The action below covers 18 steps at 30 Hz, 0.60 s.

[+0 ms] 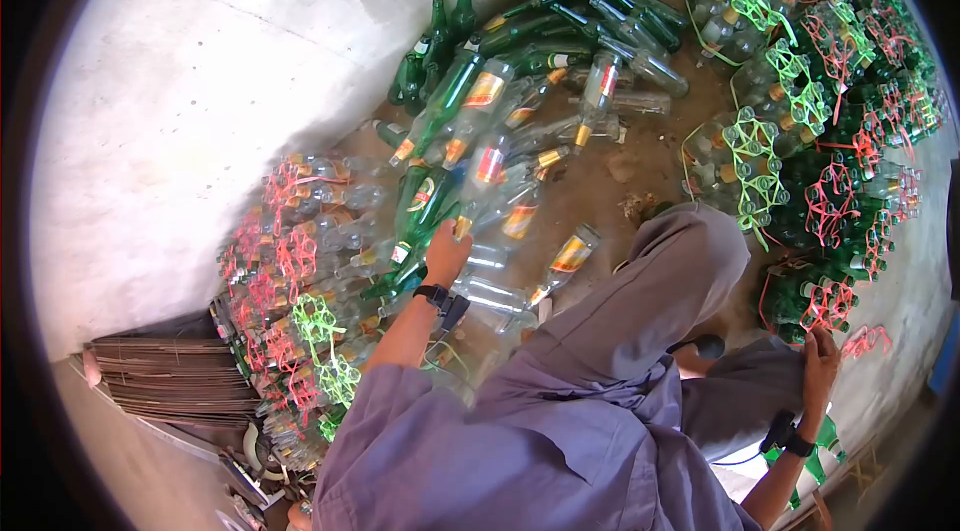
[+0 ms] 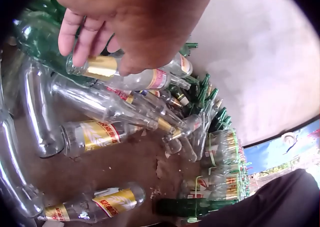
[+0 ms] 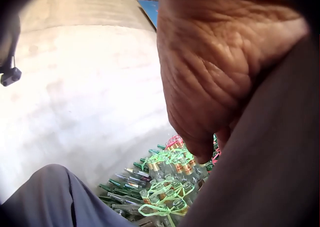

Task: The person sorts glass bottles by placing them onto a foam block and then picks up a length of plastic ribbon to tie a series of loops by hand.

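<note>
My left hand reaches into a heap of loose glass bottles. Its fingers and thumb grip the gold-foiled neck of a clear beer bottle, whose body points away from me in the head view. Green bottles and clear bottles with yellow-red labels lie around it. My right hand is low beside my knee, fingertips close to red plastic strapping and a red-strapped bundle of green bottles. In the right wrist view its fingertips are mostly hidden, so I cannot tell whether it holds the strapping.
Bundles tied with red and green strapping stand at left and along the right. One labelled clear bottle lies apart on the brown floor. A pale wall rises behind the heap. Thin brown rods are stacked at lower left.
</note>
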Available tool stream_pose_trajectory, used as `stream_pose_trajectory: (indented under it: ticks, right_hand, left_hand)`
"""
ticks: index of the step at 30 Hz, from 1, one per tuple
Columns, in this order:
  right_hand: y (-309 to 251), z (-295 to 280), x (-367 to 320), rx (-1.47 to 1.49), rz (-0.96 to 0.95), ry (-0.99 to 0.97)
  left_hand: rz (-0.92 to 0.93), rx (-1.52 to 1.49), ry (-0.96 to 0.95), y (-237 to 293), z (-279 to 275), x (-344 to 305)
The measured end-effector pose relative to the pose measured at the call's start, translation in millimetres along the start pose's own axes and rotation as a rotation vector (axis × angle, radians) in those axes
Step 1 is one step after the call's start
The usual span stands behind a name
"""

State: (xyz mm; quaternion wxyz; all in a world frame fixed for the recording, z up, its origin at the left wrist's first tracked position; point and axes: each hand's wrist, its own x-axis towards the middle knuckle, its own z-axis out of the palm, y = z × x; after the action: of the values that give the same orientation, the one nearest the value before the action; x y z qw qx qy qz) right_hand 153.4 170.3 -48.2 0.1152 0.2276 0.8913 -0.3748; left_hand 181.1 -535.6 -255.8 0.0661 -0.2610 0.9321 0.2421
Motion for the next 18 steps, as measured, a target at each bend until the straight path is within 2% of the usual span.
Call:
stream_pose_trajectory:
  ticks: [5, 7, 10, 14, 16, 18]
  right_hand:
    - [7, 5, -1, -0.011, -0.072, 0.031]
    - [7, 7, -2, 0.08, -0.038, 0.036]
    - [22, 8, 2, 0.018, -0.083, 0.063]
    - [8, 11, -6, 0.067, -0.077, 0.088]
    - [5, 11, -7, 0.026, -0.051, 0.092]
    - [10, 12, -6, 0.017, -0.073, 0.103]
  left_hand:
    - [-0.028, 0.018, 0.021, -8, 8, 1]
    - [-0.027, -0.043, 0.021, -11, 11, -2]
    - [-0.044, -0.136, 0.047, -20, 22, -7]
    - [-0.118, -0.284, 0.028, -40, 38, -2]
    - [-0.267, -0.389, -0.125, -27, 27, 0]
    - [-0.237, -0.424, -0.144, -42, 35, 14]
